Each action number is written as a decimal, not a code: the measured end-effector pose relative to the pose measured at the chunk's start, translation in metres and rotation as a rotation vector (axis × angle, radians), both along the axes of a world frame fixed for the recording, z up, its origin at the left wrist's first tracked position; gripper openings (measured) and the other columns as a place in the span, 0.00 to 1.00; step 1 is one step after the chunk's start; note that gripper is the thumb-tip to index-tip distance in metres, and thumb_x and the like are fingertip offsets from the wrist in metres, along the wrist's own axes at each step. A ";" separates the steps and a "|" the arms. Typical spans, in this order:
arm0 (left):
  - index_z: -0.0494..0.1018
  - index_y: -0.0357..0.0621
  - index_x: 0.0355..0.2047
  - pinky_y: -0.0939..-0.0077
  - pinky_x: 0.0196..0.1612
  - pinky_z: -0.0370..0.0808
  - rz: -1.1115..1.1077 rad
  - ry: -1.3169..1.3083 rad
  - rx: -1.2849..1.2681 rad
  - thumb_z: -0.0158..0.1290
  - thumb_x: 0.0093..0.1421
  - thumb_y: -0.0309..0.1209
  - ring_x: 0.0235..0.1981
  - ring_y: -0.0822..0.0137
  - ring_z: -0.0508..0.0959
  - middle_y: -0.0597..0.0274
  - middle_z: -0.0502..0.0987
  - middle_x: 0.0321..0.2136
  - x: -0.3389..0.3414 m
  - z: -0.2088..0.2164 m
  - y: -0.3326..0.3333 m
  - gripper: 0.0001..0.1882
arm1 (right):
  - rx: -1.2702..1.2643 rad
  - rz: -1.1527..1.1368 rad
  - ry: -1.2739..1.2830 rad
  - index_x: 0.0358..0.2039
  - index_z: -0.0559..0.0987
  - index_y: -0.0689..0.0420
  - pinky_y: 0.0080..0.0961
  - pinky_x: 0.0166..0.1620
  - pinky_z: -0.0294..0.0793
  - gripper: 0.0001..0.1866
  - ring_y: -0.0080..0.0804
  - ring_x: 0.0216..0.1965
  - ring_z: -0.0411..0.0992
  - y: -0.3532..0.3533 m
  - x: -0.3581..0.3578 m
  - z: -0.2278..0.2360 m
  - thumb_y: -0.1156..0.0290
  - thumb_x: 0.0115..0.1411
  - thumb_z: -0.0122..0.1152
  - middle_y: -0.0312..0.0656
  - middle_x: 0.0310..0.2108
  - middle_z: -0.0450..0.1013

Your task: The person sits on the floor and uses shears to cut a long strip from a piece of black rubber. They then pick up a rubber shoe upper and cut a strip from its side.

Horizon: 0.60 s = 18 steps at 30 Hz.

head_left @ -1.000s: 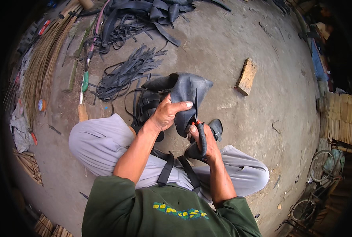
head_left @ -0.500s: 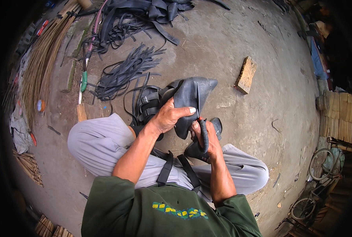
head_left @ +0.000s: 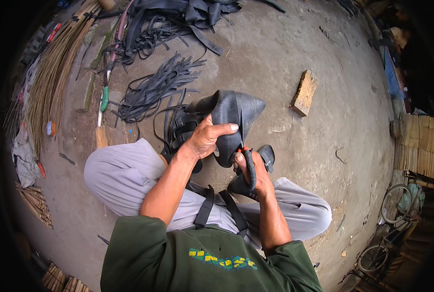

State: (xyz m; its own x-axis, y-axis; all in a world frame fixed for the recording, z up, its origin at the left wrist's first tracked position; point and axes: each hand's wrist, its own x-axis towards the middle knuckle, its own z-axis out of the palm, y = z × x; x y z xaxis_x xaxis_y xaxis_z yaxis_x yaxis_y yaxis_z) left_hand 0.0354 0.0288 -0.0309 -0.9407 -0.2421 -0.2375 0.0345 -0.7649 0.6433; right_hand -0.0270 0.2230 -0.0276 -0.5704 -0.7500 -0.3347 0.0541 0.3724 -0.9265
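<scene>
Holding curved black rubber (head_left: 227, 109) and pointed scissors (head_left: 249, 159).

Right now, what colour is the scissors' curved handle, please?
The scissors' curved handle is black, best seen in the head view.

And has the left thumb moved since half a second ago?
Yes, slightly: judged against the tan block on the floor, the left thumb now sits farther up the picture and a touch left.
</scene>
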 end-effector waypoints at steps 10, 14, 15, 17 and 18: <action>0.74 0.39 0.56 0.70 0.52 0.79 -0.086 0.027 -0.071 0.61 0.61 0.25 0.44 0.71 0.82 0.62 0.82 0.45 0.007 0.002 0.004 0.22 | 0.019 -0.026 0.032 0.26 0.71 0.56 0.24 0.24 0.61 0.28 0.17 0.19 0.60 -0.004 -0.004 0.005 0.42 0.66 0.65 0.28 0.16 0.63; 0.76 0.40 0.53 0.70 0.50 0.80 -0.093 0.011 -0.083 0.61 0.62 0.26 0.43 0.72 0.82 0.64 0.83 0.42 0.007 0.001 0.008 0.19 | 0.051 -0.063 0.009 0.25 0.70 0.55 0.25 0.23 0.60 0.29 0.18 0.19 0.60 -0.003 -0.003 0.003 0.43 0.66 0.65 0.29 0.15 0.63; 0.77 0.41 0.52 0.70 0.49 0.80 -0.086 0.009 -0.075 0.61 0.62 0.27 0.42 0.72 0.82 0.65 0.83 0.42 0.006 0.001 0.005 0.17 | 0.094 -0.068 -0.075 0.24 0.71 0.55 0.25 0.23 0.60 0.28 0.18 0.19 0.60 -0.001 -0.001 0.003 0.43 0.66 0.65 0.29 0.15 0.64; 0.76 0.40 0.54 0.67 0.52 0.80 -0.010 -0.004 0.121 0.62 0.61 0.27 0.44 0.69 0.83 0.62 0.83 0.43 0.004 0.003 -0.004 0.20 | 0.083 -0.016 -0.019 0.24 0.71 0.55 0.25 0.23 0.60 0.28 0.18 0.19 0.61 0.002 0.003 0.005 0.44 0.66 0.65 0.28 0.15 0.64; 0.75 0.39 0.55 0.66 0.54 0.80 0.007 0.003 0.225 0.62 0.61 0.28 0.45 0.67 0.83 0.61 0.83 0.44 0.003 0.003 -0.008 0.21 | 0.118 -0.022 -0.002 0.24 0.71 0.55 0.24 0.23 0.60 0.28 0.17 0.18 0.61 0.004 0.005 0.006 0.44 0.66 0.66 0.28 0.15 0.64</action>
